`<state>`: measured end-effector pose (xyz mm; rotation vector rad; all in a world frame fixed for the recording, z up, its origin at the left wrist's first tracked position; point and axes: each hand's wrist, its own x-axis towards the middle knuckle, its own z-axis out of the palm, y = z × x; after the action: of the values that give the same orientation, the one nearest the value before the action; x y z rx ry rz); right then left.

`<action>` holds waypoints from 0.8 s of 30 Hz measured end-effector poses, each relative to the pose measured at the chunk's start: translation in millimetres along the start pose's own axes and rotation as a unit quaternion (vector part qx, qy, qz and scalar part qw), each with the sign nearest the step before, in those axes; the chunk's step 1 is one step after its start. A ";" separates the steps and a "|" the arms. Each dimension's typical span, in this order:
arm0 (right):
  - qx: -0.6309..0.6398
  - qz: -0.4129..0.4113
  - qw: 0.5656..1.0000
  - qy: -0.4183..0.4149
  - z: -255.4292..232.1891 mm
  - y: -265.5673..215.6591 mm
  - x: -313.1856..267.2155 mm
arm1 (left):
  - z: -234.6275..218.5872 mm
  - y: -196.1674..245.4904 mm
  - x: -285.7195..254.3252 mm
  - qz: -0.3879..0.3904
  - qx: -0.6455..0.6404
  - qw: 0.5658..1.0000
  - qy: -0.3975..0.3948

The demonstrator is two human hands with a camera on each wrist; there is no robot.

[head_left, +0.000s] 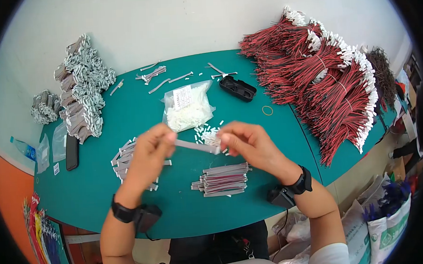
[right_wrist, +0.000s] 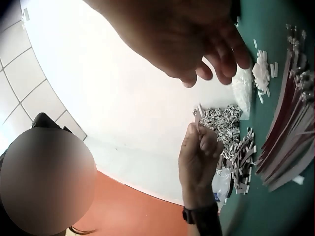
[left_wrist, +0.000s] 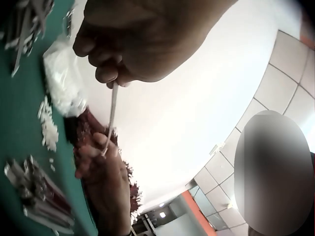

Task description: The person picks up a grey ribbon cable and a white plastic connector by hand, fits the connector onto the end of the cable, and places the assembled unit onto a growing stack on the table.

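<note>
My left hand (head_left: pixel 152 151) pinches one end of a flat grey ribbon cable (head_left: pixel 195 146) between thumb and fingers. The cable stretches to the right above the table, with a small white connector (head_left: pixel 217 150) on its far end. Close by that connector is my right hand (head_left: pixel 252 144), its fingers loosely bent; the right wrist view shows nothing between its fingertips (right_wrist: pixel 226 78). In the left wrist view the cable's far end (left_wrist: pixel 104 154) overlaps the right hand. Below the hands lie a neat stack of ribbon cables (head_left: pixel 223 179) and a looser pile of them (head_left: pixel 123 160).
Loose white connectors (head_left: pixel 209 134) lie beside a clear bag of them (head_left: pixel 189 109). Behind are a black case (head_left: pixel 238 88) and stray cables (head_left: pixel 152 74). Bundled grey cables (head_left: pixel 84 90) rise at left, near a phone (head_left: pixel 72 152); red-black wire bundles (head_left: pixel 322 80) fill the right.
</note>
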<state>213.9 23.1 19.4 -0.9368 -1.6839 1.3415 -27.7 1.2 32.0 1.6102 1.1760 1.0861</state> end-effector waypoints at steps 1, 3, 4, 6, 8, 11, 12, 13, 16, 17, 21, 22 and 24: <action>-0.032 -0.042 0.998 0.045 -1.1 1.9 1.3 | -12.0 4.2 -2.3 -0.010 0.004 1.000 0.009; -0.143 -0.044 0.989 0.000 -2.9 0.4 -2.6 | -31.5 10.2 -10.9 -0.015 0.058 0.998 0.033; -0.198 -0.045 0.979 -0.023 -3.8 -0.2 -4.0 | -41.8 10.8 -14.6 -0.017 0.086 0.995 0.045; -0.252 -0.082 0.960 -0.090 -3.5 3.1 -6.9 | -66.4 0.8 -24.6 -0.018 0.165 0.983 0.077; -0.286 -0.100 0.943 -0.135 -3.2 7.1 -8.9 | -85.1 -12.9 -36.2 -0.024 0.203 0.973 0.103; -0.307 -0.091 0.932 -0.168 -3.6 9.8 -8.6 | -102.4 -32.4 -50.9 -0.037 0.218 0.965 0.141; -0.310 -0.078 0.931 -0.174 -3.3 9.6 -8.7 | -101.0 -29.1 -52.6 -0.059 0.269 0.949 0.157; -0.313 -0.066 0.930 -0.179 -3.0 9.2 -8.4 | -97.8 -21.4 -54.1 -0.081 0.319 0.929 0.172; -0.312 -0.067 0.931 -0.178 -2.7 6.5 -8.1 | -84.1 -5.3 -48.5 -0.097 0.347 0.915 0.182; -0.311 -0.069 0.931 -0.178 -2.9 8.2 -8.2 | -77.3 -0.6 -44.8 -0.095 0.335 0.920 0.180; -0.297 -0.079 0.935 -0.179 -4.7 8.2 -6.3 | -29.3 17.6 -25.7 -0.054 0.194 0.978 0.052; -0.291 -0.080 0.936 -0.179 -5.1 5.4 -6.3 | -16.5 17.6 -20.6 -0.041 0.143 0.989 0.012; -0.216 -0.044 0.965 -0.139 -4.8 0.3 -6.6 | 4.6 20.2 -11.1 -0.067 0.104 0.990 -0.065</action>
<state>221.2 19.2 19.0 -0.9292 -2.2685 1.1030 -20.5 -14.2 48.2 1.7044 1.3238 0.7814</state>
